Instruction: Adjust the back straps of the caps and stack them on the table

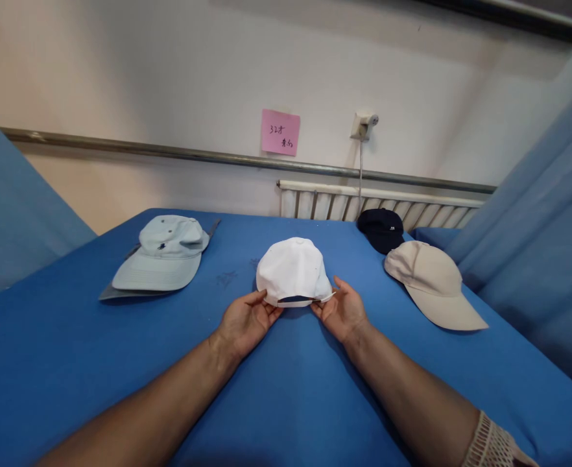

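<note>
A white baseball cap (294, 269) is at the middle of the blue-covered table, its back opening and strap turned toward me. My left hand (250, 321) grips the lower left edge, thumb on the outside and fingers curled under the rim. On the other side my right hand (343, 311) has its fingertips under the strap end at the lower right edge, thumb pointing up beside the cap. The cap's brim is hidden behind its crown. Whether the cap rests on the cloth or is slightly raised, I cannot tell.
At left, a pale blue cap (162, 266) lies on a darker grey cap (115, 293). A beige cap (434, 282) and a black cap (382, 228) sit at right. Behind the table (286, 402) are a radiator (322, 201) and metal rail (179, 150). Blue curtains (539, 214) hang at both sides.
</note>
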### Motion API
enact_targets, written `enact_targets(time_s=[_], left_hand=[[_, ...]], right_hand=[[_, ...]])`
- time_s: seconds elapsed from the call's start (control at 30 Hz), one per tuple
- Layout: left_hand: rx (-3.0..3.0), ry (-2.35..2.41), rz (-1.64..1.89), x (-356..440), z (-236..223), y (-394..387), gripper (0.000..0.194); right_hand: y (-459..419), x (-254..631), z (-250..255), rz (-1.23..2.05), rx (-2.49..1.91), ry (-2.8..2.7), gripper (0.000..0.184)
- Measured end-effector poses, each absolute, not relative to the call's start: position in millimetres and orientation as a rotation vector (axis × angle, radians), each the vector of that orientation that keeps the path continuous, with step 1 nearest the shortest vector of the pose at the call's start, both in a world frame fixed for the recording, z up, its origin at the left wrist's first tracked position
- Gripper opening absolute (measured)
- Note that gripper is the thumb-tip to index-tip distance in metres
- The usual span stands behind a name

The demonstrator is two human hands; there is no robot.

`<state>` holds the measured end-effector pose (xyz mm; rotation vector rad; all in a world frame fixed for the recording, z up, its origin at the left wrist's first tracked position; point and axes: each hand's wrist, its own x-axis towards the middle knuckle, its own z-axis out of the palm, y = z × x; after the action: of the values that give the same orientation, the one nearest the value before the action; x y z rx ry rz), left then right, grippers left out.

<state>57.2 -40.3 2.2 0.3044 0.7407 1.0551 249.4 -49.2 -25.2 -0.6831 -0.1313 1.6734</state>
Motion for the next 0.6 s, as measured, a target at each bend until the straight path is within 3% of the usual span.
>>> enact_targets(time_s=[0.2, 0.43, 0.6], left_hand=[[0.302, 0.787, 1.107, 48, 3, -31, 0.036], [0.397, 0.72, 1.139, 29, 0, -9, 0.039], [0.31, 0.802, 1.198, 20, 0, 5, 0.04]], right_hand=[[-49, 251, -25, 1.656, -0.695, -0.145, 0.02], [-56, 254, -22, 1.802, -0.5, -0.314, 0.042], [-68, 235, -26, 2.026, -0.755, -0.414, 0.028]])
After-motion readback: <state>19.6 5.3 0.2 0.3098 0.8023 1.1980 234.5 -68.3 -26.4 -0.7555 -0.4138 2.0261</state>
